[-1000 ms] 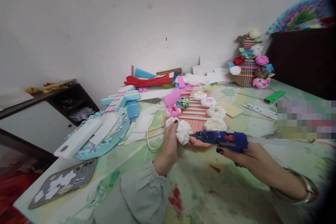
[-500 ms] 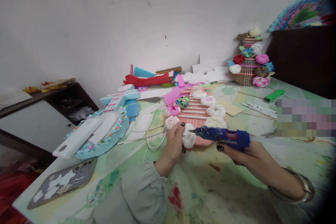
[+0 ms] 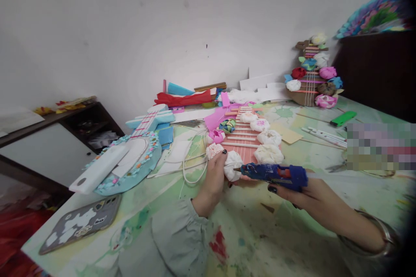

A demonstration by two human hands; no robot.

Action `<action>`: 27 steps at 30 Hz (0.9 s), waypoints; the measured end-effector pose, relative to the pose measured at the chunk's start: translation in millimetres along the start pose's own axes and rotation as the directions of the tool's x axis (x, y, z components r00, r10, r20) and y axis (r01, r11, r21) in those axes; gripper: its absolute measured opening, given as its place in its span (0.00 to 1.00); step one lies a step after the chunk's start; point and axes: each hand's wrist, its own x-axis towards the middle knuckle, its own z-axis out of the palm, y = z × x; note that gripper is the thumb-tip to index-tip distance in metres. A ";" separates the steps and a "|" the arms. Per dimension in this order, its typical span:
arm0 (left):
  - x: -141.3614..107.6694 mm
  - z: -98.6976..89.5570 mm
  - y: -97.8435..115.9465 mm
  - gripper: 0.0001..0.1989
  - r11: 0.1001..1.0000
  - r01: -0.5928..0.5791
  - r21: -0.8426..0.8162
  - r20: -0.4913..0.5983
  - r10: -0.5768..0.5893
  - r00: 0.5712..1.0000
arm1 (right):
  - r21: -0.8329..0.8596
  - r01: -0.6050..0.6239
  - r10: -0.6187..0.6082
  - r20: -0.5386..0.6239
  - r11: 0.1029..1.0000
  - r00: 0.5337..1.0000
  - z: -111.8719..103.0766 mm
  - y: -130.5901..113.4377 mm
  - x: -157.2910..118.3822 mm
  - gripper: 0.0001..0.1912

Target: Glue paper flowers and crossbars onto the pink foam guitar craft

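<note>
My left hand (image 3: pixel 211 177) is closed around a white paper flower (image 3: pixel 232 165), thumb on its left side and fingertips showing below it. Whether that flower is fixed to the pink lute-shaped craft (image 3: pixel 244 150) behind it I cannot tell. Gripped in my right hand (image 3: pixel 312 201) is a blue hot glue gun (image 3: pixel 276 174), its nozzle pointing left at the white flower's right side. On the pink craft sit a dotted white flower (image 3: pixel 215 151), a pink flower (image 3: pixel 216 136), a green and yellow one (image 3: pixel 227 126) and several pale ones, with white rods across its middle.
A light-blue lute-shaped craft (image 3: pixel 143 156) lies at left, a phone (image 3: pixel 81 223) in front of it. White cord (image 3: pixel 186 169) loops beside my left hand. Far right stand a brown flowered lute (image 3: pixel 302 95) and a green cutter (image 3: pixel 343 118). Coloured paper lies along the wall.
The glue gun has dipped slightly, its nozzle now lower against the white flower. The whole view has shifted a little; my left hand keeps its grip.
</note>
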 end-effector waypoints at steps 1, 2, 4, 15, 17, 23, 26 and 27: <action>0.4 0.2 0.4 0.13 1.000 -0.003 0.008 0.008 0.003 1.000 | -0.004 -0.001 0.001 -0.003 1.000 1.000 -0.2 0.4 -0.1 0.15; 0.5 0.5 1.1 0.14 1.000 -0.014 0.021 0.015 0.013 1.000 | -0.001 -0.002 0.002 -0.007 1.000 1.000 -0.5 0.7 -0.1 0.15; 0.4 1.5 3.0 0.14 0.999 -0.027 0.026 0.017 0.027 1.000 | 0.018 -0.001 0.001 -0.002 1.000 1.000 -1.0 1.3 -0.2 0.16; -3.5 5.5 12.5 0.14 0.996 0.053 -0.069 0.024 -0.052 0.998 | 0.066 -0.042 0.044 -0.030 0.997 0.999 -1.8 1.7 -0.4 0.18; -3.9 5.4 12.5 0.14 0.996 0.051 -0.068 0.029 -0.049 0.998 | 0.055 -0.069 0.071 -0.041 0.996 0.997 -2.0 1.5 -0.7 0.18; -5.8 5.2 14.9 0.13 0.983 0.116 -0.140 0.023 -0.113 0.993 | 0.053 -0.135 0.140 -0.098 0.989 0.985 -1.5 1.9 0.3 0.18; -5.8 5.7 17.0 0.13 0.977 0.128 -0.172 0.034 -0.124 0.992 | 0.060 -0.121 0.127 -0.107 0.991 0.986 -1.7 1.9 0.2 0.16; -5.5 5.7 17.3 0.13 0.976 0.127 -0.175 0.036 -0.123 0.992 | 0.065 -0.116 0.123 -0.111 0.991 0.986 -1.7 2.1 -0.1 0.16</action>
